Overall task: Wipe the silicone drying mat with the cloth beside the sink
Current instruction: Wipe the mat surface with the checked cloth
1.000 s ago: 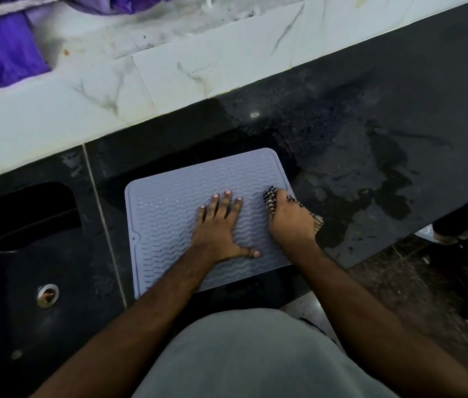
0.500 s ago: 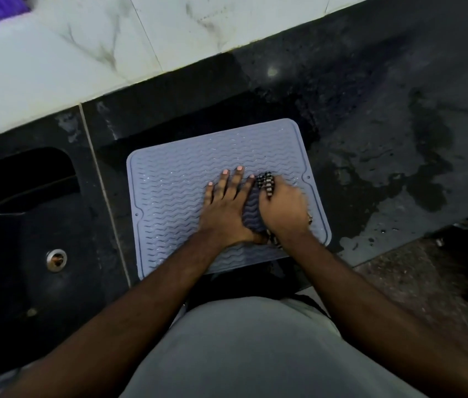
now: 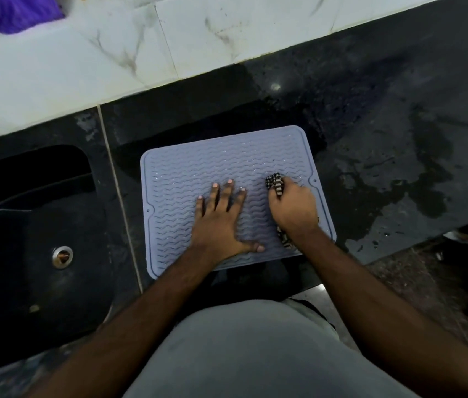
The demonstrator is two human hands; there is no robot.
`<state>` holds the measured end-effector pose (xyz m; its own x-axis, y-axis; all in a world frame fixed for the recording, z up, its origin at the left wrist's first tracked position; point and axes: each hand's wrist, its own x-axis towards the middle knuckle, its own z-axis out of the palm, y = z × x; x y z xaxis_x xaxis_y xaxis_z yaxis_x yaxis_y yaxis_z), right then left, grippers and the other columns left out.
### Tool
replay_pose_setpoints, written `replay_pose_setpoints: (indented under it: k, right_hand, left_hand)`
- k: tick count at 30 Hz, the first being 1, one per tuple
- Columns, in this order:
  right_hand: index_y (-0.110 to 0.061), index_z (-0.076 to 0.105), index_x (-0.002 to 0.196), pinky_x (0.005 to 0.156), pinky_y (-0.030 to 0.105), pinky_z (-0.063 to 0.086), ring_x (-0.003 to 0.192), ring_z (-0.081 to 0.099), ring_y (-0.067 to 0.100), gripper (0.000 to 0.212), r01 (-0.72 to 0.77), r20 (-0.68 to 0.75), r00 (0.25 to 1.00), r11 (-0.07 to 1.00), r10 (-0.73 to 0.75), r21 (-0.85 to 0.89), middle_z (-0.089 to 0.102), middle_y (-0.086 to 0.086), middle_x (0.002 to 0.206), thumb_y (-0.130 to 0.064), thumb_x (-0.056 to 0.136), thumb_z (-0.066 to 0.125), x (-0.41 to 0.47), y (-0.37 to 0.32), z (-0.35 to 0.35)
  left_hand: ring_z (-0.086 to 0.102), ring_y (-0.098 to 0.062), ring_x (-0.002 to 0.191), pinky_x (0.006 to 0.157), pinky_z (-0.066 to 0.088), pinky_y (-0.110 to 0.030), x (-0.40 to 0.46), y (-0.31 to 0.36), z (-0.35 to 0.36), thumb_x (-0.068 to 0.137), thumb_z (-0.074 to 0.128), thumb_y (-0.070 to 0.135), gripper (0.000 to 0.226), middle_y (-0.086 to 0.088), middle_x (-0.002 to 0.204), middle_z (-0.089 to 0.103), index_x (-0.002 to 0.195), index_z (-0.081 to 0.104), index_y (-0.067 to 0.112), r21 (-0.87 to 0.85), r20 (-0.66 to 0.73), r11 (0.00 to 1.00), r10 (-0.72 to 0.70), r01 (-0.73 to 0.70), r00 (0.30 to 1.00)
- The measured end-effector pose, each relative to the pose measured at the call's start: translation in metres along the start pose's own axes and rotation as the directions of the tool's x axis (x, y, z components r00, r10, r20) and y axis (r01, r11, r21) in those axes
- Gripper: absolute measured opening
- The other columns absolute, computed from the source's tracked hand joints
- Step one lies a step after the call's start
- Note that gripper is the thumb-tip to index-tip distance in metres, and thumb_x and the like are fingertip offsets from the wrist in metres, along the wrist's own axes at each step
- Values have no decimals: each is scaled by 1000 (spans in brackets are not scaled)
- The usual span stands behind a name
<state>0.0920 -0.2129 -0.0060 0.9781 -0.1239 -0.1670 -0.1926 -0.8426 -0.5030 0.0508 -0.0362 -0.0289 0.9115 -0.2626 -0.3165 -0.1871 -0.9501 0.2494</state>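
The left hand [image 3: 221,222] lies flat, fingers spread, on the mat [image 3: 186,179]. The right hand [image 3: 294,206] grips the bunched cloth [image 3: 275,183] (checked, dark and light) against the mat's right side. The mat sits on the wet black table [image 3: 384,145], just right of the sink [image 3: 40,239].
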Motion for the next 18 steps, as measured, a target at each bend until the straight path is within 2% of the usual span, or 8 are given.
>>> replay_pose_setpoints:
  k: [5,8,10,14,18]
  right_hand:
    - [-6,56,126,80,38,51,96,67,35,37,-13,8,1000,999,13,-36,69,17,102,-33,100,51,-9,-14,5]
    - [-2,55,128,85,42,51,101,66,39,40,42,29,999,998,-41,-38,69,21,109,-30,100,50,-20,-38,24]
    - [0,55,125,83,43,50,97,67,40,39,61,16,998,997,-61,-41,70,23,105,-29,98,50,-23,-46,33]
    - [-2,59,118,80,44,52,90,68,39,37,48,37,998,998,-47,-31,71,21,97,-32,100,48,-19,-38,29]
    - [-1,63,111,77,44,53,85,68,39,36,66,10,998,998,-66,16,70,22,91,-33,99,50,-19,-36,30]
  left_hand:
    - [-18,-24,154,122,-6,-58,3,0,0,48,45,105,141,5,168,-16,160,-4,34,-29,6,999,-39,39,999]
    - [-14,-25,155,122,-5,-57,2,-1,1,53,58,93,140,3,169,-12,161,-2,28,-11,-10,999,-42,42,999]
    - [-15,-26,155,123,-4,-57,2,-3,3,57,64,86,139,2,169,-12,161,-4,24,-17,-3,999,-33,33,999]
    - [-13,-25,155,124,-2,-55,-2,-8,-3,58,58,91,139,-1,169,-12,161,-4,21,-53,14,999,8,-7,1000]
    - [-14,-25,155,125,-6,-50,-38,-44,-5,53,46,103,144,-3,169,-12,161,-7,24,-22,-50,997,-76,75,996]
